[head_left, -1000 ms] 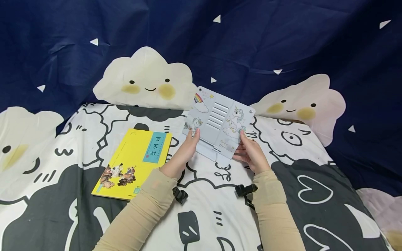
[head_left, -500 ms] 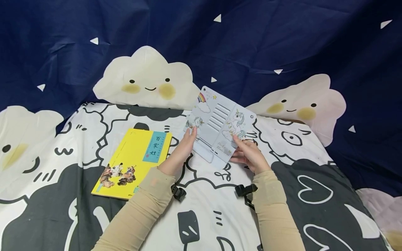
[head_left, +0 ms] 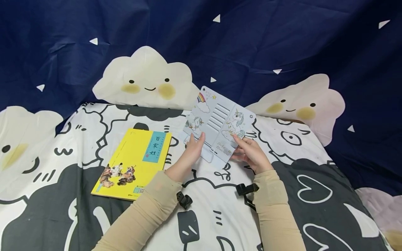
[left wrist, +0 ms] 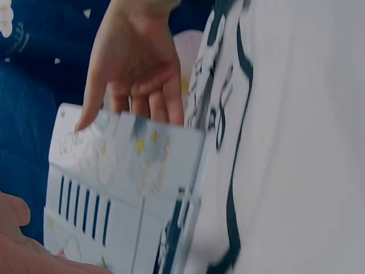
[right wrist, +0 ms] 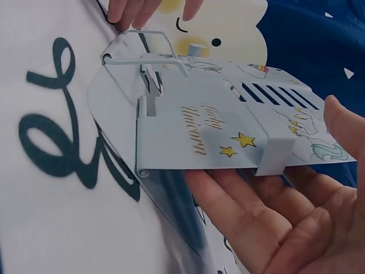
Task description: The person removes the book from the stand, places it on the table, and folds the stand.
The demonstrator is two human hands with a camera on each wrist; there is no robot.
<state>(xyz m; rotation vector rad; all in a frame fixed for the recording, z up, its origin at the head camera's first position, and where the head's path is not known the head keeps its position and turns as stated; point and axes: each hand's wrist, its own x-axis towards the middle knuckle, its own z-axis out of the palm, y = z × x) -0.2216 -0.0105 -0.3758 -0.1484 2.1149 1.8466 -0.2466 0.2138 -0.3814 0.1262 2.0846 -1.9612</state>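
A pale metal book stand (head_left: 213, 120) with unicorn prints and slots is held up tilted above the bedding. My right hand (head_left: 252, 155) grips its right side, thumb on the printed face and fingers (right wrist: 268, 208) underneath, as the right wrist view shows. At the lower left edge is my left hand (head_left: 188, 157), thumb raised and fingers rather straight. In the right wrist view, the left fingertips (right wrist: 148, 11) hang close to the stand's bent wire (right wrist: 142, 60); whether they touch it is unclear.
Left of the hands, a yellow book (head_left: 135, 150) with a blue title panel lies on the black-and-white bedding (head_left: 220, 198). Cloud-shaped prints (head_left: 147, 76) and dark blue cloth (head_left: 245, 42) rise behind. Black wrist cameras (head_left: 246, 190) sit at both cuffs.
The book stand has turned slightly and shifted a little right. My right thumb has slid left across its face. The left hand has come off its earlier spot, moving right and down.
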